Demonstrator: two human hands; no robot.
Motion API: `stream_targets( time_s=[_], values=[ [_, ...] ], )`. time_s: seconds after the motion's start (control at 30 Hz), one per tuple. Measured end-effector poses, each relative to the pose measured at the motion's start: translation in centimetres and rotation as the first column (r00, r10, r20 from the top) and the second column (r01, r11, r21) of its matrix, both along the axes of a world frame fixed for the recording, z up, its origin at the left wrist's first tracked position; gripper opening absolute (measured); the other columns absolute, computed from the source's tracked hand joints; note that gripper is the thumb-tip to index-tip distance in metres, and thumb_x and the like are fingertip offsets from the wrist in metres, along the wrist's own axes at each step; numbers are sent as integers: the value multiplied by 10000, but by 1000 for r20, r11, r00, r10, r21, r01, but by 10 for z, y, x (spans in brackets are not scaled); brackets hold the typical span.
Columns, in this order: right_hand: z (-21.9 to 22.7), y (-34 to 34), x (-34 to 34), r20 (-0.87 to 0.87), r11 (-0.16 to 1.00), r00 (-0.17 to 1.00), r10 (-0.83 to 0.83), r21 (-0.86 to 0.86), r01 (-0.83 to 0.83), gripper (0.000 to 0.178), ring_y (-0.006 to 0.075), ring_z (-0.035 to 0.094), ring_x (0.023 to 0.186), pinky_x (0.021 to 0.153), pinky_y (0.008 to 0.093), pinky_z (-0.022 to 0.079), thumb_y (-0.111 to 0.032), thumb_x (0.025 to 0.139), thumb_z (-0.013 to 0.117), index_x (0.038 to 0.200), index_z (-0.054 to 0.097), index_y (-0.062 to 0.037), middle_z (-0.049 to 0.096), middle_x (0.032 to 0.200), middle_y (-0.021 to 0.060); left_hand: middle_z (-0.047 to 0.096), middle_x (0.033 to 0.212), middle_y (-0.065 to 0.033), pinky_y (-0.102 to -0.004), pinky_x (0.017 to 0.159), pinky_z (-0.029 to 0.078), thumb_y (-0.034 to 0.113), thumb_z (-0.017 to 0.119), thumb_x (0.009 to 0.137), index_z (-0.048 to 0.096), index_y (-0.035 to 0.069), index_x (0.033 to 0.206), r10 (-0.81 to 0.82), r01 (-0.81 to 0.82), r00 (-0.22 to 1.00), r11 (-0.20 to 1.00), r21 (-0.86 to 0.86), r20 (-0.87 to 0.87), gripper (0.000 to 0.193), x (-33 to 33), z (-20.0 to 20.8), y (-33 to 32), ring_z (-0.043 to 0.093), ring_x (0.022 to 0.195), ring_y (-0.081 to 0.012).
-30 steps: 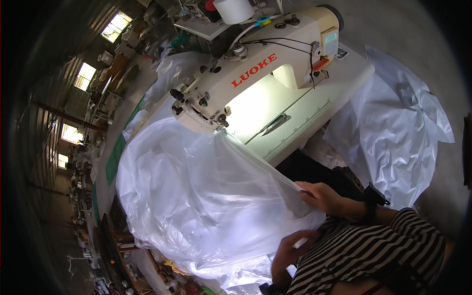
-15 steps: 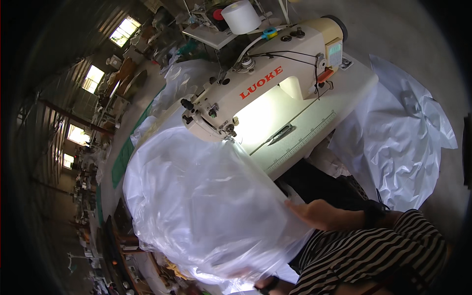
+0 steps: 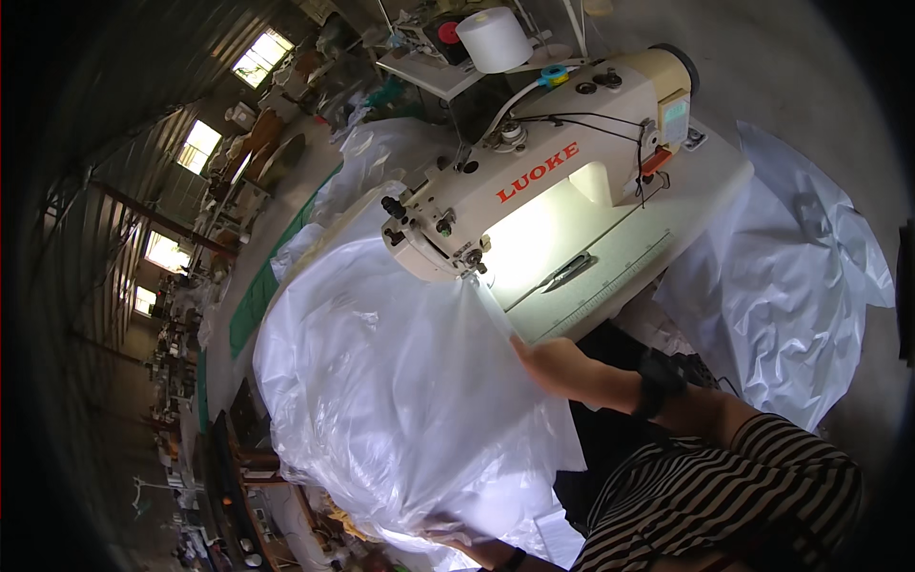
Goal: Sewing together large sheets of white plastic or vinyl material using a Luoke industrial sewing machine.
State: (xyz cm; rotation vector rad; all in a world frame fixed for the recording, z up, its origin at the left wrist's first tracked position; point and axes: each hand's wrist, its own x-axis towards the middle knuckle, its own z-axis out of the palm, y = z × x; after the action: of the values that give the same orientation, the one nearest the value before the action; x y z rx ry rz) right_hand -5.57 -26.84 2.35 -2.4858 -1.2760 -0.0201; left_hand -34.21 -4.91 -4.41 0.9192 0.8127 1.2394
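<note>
A large translucent white plastic sheet (image 3: 381, 372) is bunched over the left of the sewing machine (image 3: 543, 172), and its edge runs under the needle area. Close to the front edge of the machine bed, my right hand (image 3: 555, 368) is closed on the edge of the sheet, with a black band on the wrist. Lower down, my left hand (image 3: 461, 540) is at the sheet's bottom folds. Its fingers are mostly covered by the film and blurred. Metal thread snips (image 3: 569, 271) lie on the lit machine bed, touched by neither hand.
A second heap of white sheeting (image 3: 782, 286) hangs to the right of the machine. A white thread cone (image 3: 494, 40) stands behind it. More sheeting (image 3: 381, 157) lies beyond the machine head, near a green strip (image 3: 262, 296) on the left.
My right hand has moved up along the sheet's edge, closer to the needle. My left hand has shifted slightly left. The view has moved a little, so the machine appears farther right.
</note>
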Motion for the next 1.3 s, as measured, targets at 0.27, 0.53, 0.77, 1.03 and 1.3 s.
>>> stream_targets(
  time_s=[0.27, 0.53, 0.77, 1.03, 1.3],
  values=[
    [0, 6, 26, -356, 937, 934, -34, 312, 153, 512, 360, 654, 691, 645, 422, 520, -87, 877, 552, 1363, 428, 20, 649, 719, 155, 624, 1182, -99, -394, 1005, 428, 262, 516, 984, 571, 27, 1237, -355, 381, 886, 924, -32, 296, 350, -39, -59, -8, 600, 1062, -254],
    [-12, -98, -41, -806, 853, 588, 75, 357, 381, 474, 191, 602, 682, 670, 318, 489, -135, 920, 581, 1362, 464, -13, 646, 800, 130, 647, 1110, -105, -360, 876, 501, 174, 560, 919, 602, 28, 1152, -194, 215, 628, 974, -72, -754, 278, -72, -91, -82, 609, 1005, -221],
    [-24, -115, -55, -830, 875, 548, 104, 339, 347, 433, 167, 583, 669, 677, 305, 480, -142, 946, 559, 1346, 475, 1, 626, 773, 119, 687, 922, -46, -270, 785, 485, 15, 650, 873, 649, 6, 1057, -907, 802, 228, 381, -460, -355, 184, -13, 30, -185, 619, 852, -130],
    [-34, -115, -57, -869, 842, 426, 251, 413, 348, 429, 156, 621, 796, 715, 284, 501, -217, 987, 530, 1355, 472, -4, 664, 951, 124, 539, 1328, -237, -472, 1018, 431, 110, 698, 822, 444, -16, 1364, -24, 844, 483, 281, 457, -875, 612, 127, 86, -203, 527, 1216, -429],
    [-21, -103, -51, -444, 895, 891, -93, 356, 270, 547, 365, 660, 920, 745, 408, 544, -367, 941, 579, 1364, 450, -46, 668, 1048, 217, 476, 1425, -217, -435, 1102, 367, 223, 653, 907, 376, -11, 1440, -878, 966, -179, -72, -247, -445, 645, 62, 47, -203, 475, 1304, -366]
  ],
)
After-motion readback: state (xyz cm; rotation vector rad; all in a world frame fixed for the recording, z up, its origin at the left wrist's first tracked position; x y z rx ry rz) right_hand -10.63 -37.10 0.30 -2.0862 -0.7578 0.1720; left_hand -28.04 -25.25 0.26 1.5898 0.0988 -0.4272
